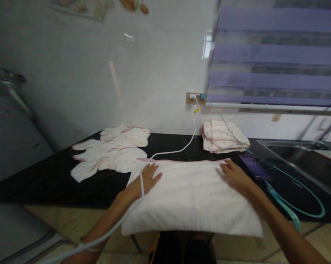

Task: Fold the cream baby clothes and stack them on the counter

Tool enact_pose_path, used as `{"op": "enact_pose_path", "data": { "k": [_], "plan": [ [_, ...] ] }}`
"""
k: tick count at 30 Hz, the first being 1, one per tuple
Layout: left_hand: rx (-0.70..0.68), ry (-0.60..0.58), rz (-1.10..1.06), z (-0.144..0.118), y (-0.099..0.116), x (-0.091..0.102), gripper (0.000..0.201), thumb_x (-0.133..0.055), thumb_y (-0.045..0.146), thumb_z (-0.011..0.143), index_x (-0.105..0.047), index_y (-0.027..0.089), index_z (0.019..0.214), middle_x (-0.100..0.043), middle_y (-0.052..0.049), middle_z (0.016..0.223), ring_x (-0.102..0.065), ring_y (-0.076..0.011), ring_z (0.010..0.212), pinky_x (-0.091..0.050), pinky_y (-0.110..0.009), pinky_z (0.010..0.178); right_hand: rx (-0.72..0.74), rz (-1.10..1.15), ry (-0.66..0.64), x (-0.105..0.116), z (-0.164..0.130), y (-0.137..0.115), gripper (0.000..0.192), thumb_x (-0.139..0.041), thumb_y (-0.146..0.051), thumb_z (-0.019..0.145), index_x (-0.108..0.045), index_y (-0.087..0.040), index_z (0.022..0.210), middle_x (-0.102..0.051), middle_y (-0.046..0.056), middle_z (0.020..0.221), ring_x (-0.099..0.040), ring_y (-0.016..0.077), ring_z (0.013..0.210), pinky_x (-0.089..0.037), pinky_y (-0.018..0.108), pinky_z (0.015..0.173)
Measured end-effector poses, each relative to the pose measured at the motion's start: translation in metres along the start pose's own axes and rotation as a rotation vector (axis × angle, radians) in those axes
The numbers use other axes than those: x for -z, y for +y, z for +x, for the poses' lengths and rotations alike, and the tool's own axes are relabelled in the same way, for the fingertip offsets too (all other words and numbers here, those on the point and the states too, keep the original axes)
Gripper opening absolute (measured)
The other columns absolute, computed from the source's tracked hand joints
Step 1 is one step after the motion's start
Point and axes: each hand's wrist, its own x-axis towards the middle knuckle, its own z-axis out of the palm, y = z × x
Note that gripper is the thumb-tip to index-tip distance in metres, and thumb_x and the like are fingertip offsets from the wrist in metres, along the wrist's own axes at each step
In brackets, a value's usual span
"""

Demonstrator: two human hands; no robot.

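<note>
My left hand [149, 178] and right hand [232, 172] press flat, fingers spread, on the towel [191, 198] at mid-frame. Its near edge overhangs the counter [44, 179], so I judge it could slide off.

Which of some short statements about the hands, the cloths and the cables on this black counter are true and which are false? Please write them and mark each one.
1. Both hands lie flat on the large white cloth with a pink edge. True: the left hand and the right hand press on its far corners.
2. The folded stack of pale cloths lies at the left end of the black counter. False: it lies on the right, near the wall socket.
3. The white cable runs over the left arm. True.
4. The teal cable lies inside the metal sink. False: it loops on the counter.
</note>
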Motion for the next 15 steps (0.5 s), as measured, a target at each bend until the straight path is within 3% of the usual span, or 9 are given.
{"op": "enact_pose_path", "data": {
  "k": [3, 6, 8, 11, 13, 15],
  "plan": [
    [-0.058, 0.005, 0.203, -0.003, 0.017, -0.006, 0.071, -0.039, 0.054, 0.098, -0.052, 0.003, 0.146, -0.044, -0.024, 0.156, -0.033, -0.0375, 0.151, -0.029, -0.055, 0.123, 0.186, -0.346, -0.036, -0.003, -0.018, -0.029, 0.054, -0.054, -0.043, 0.092, -0.06, -0.006, 0.13, -0.061, 0.027, 0.135, -0.058, 0.0376, 0.129, -0.042, 0.054, 0.113],
    [-0.033, 0.038, 0.273, -0.004, 0.028, -0.007, 0.072, -0.036, 0.054, 0.1, -0.049, 0.001, 0.148, -0.042, -0.026, 0.157, -0.033, -0.0399, 0.151, -0.033, -0.055, 0.121, 0.371, -0.411, -0.063, -0.021, -0.046, -0.067, 0.06, -0.045, -0.042, 0.097, -0.049, -0.007, 0.146, -0.053, 0.023, 0.148, -0.049, 0.0325, 0.139, -0.038, 0.048, 0.118],
    [-0.03, 0.029, 0.276, -0.004, 0.029, -0.007, 0.071, -0.037, 0.053, 0.1, -0.049, 0.0, 0.147, -0.043, -0.027, 0.156, -0.036, -0.0401, 0.149, -0.033, -0.054, 0.12, 0.45, -0.413, -0.156, -0.04, -0.065, -0.084, 0.062, -0.043, -0.043, 0.099, -0.045, -0.009, 0.151, -0.05, 0.019, 0.153, -0.044, 0.0285, 0.143, -0.034, 0.044, 0.12],
    [-0.074, 0.085, 0.208, -0.005, 0.025, -0.003, 0.062, -0.04, 0.049, 0.1, -0.055, 0.004, 0.14, -0.051, -0.025, 0.151, -0.044, -0.0371, 0.144, -0.037, -0.053, 0.118, 0.41, -0.478, -0.267, -0.064, -0.082, -0.088, 0.058, -0.034, -0.044, 0.103, -0.046, -0.016, 0.152, -0.044, 0.014, 0.16, -0.036, 0.0303, 0.149, -0.026, 0.053, 0.123],
    [-0.141, 0.207, 0.132, -0.012, 0.023, 0.005, 0.052, -0.042, 0.045, 0.099, -0.059, 0.01, 0.134, -0.055, -0.022, 0.147, -0.047, -0.0327, 0.141, -0.038, -0.05, 0.118, 0.366, -0.502, -0.286, -0.071, -0.085, -0.083, 0.059, -0.031, -0.046, 0.104, -0.044, -0.019, 0.155, -0.038, 0.012, 0.164, -0.031, 0.0315, 0.152, -0.022, 0.057, 0.123],
    [-0.109, 0.347, 0.092, -0.024, 0.023, 0.022, 0.047, -0.043, 0.044, 0.098, -0.059, 0.014, 0.13, -0.059, -0.019, 0.142, -0.051, -0.0306, 0.137, -0.038, -0.047, 0.117, 0.36, -0.495, -0.3, -0.072, -0.084, -0.079, 0.06, -0.031, -0.047, 0.104, -0.041, -0.02, 0.156, -0.035, 0.012, 0.165, -0.028, 0.0313, 0.153, -0.021, 0.057, 0.123]
  ]
}}
